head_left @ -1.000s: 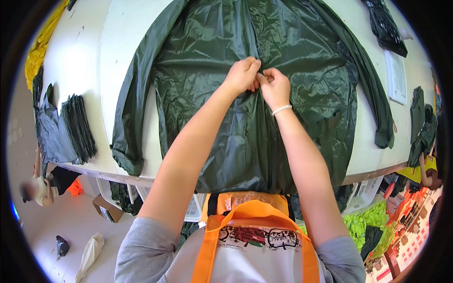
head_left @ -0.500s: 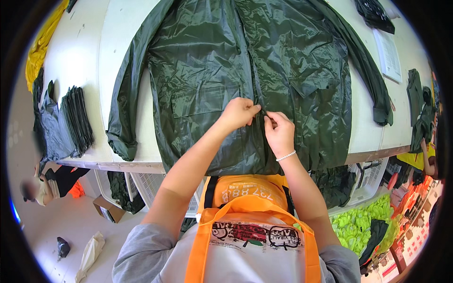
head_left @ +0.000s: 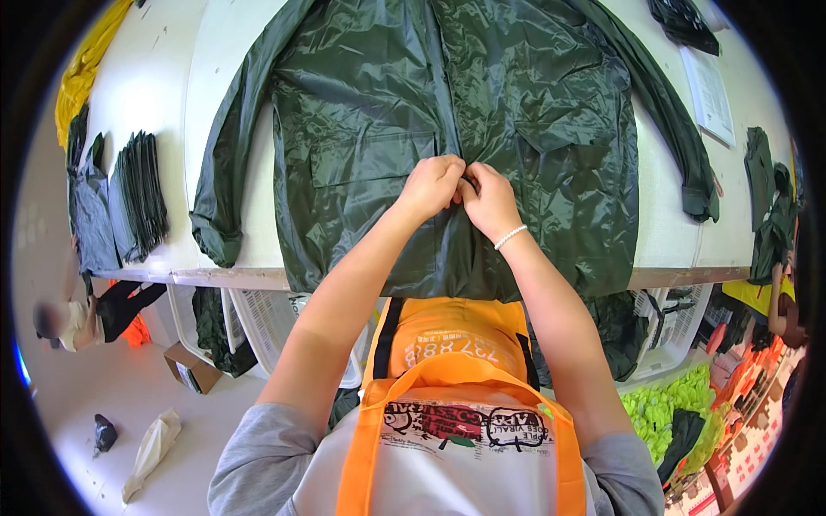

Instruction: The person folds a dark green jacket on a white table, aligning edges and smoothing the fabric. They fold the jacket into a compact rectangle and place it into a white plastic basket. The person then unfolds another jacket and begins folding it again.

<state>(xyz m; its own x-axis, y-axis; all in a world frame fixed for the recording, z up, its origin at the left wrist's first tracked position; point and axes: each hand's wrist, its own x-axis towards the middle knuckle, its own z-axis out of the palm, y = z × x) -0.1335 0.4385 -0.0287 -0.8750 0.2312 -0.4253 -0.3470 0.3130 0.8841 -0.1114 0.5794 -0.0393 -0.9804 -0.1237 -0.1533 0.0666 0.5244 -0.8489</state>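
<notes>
A shiny dark green rain jacket [head_left: 361, 103] lies front up across the white table, its sleeves spread to both sides and its hem hanging over the near edge. My left hand [head_left: 433, 185] is closed on the left side of its front opening, at about pocket height. Right beside it, my right hand [head_left: 489, 199], with a beaded bracelet at the wrist, pinches the other side of the opening. The two hands touch or nearly touch. Whatever fastener sits between the fingertips is hidden by them.
Folded dark green garments [head_left: 140, 198] stand at the table's left, near yellow fabric [head_left: 82, 73]. A paper sheet [head_left: 707, 96] and a black packet [head_left: 684, 24] lie at the right. White baskets [head_left: 258, 322] sit under the table edge. Lime-green material [head_left: 662, 404] lies at lower right.
Both hands have come closer together, the right one shifting left and slightly up the front opening. The whole view has shifted a little.
</notes>
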